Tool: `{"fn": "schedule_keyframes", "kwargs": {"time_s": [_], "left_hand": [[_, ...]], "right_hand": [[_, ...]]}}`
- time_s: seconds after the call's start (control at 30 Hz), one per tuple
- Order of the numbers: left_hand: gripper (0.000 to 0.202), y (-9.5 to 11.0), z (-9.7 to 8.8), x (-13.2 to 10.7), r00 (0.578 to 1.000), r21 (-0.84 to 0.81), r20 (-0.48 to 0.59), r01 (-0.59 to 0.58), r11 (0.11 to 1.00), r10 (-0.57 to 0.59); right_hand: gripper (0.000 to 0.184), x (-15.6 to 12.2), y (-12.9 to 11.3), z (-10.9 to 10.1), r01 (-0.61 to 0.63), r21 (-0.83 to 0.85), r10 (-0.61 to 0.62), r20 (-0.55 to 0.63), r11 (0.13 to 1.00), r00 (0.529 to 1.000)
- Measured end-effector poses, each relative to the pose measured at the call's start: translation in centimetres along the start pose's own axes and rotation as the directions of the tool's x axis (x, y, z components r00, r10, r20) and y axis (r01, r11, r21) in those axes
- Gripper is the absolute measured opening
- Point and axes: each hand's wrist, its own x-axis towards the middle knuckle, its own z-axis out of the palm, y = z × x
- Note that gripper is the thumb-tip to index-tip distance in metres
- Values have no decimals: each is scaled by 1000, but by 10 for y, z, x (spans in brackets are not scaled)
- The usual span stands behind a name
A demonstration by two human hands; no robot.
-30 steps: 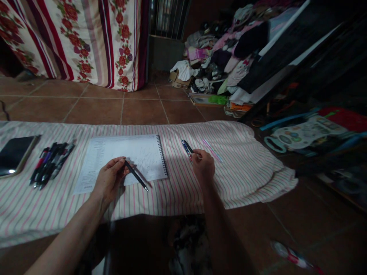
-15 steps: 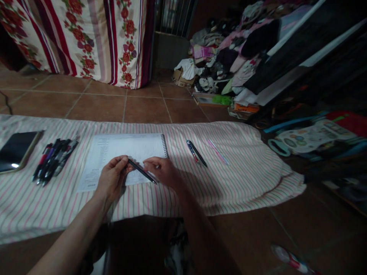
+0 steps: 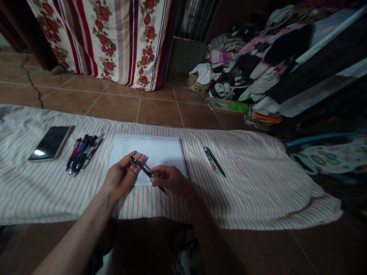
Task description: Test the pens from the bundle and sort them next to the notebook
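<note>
A dark pen is held over the near edge of a spiral notebook that lies open on a striped cloth. My left hand pinches the pen's upper end with its fingertips. My right hand closes round the pen's lower part, near the tip. Two pens lie side by side on the cloth just right of the notebook, and a pink pen lies further right.
A bunch of several pens and a dark phone lie on the cloth to the left. Brown floor tiles stretch beyond, to a floral curtain. A heap of clothes and toys fill the right.
My right hand let go of the pens to the right of the notebook and came left onto the pen that my left hand holds. The view has shifted left.
</note>
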Motion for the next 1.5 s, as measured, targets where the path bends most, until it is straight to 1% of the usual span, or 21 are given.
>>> {"fn": "schedule_keyframes", "kwargs": {"time_s": [0.13,0.27,0.5,0.67,0.77,0.87,0.97,1.07,1.27,1.37,1.5], "left_hand": [[27,4,-3,4,1000,-110,-28,-6,994,3],[26,7,-3,8,999,-191,-51,-18,981,8],[29,6,2,10,996,-229,-84,-27,973,8],[25,3,5,6,997,-193,-64,-46,980,34],[24,1,7,6,997,-184,-61,-66,981,56],[23,1,6,7,994,-151,-64,-101,983,92],[23,-1,6,8,990,-75,-40,-139,987,136],[24,-3,6,8,985,5,-6,-175,985,175],[22,-9,8,5,983,90,21,-183,979,182],[19,-12,8,5,973,128,37,-232,964,229],[18,-16,8,4,969,177,52,-247,953,241]], "right_hand": [[26,1,-5,8,-22,69,21,19,997,1000],[22,4,-5,14,-26,60,26,6,998,1000],[22,7,6,14,-31,31,31,13,999,999],[19,6,7,16,-4,11,4,8,1000,1000],[17,5,7,18,-4,-13,4,-17,1000,1000],[14,5,5,22,2,-63,-4,-27,998,1000],[12,5,0,24,41,-145,-47,-37,989,998],[15,5,-3,27,56,-215,-74,-79,975,994],[21,7,-1,31,39,-189,-53,-69,981,996],[23,7,-1,34,55,-261,-81,-91,964,993],[26,5,-6,40,74,-338,-120,-116,938,986]]}}
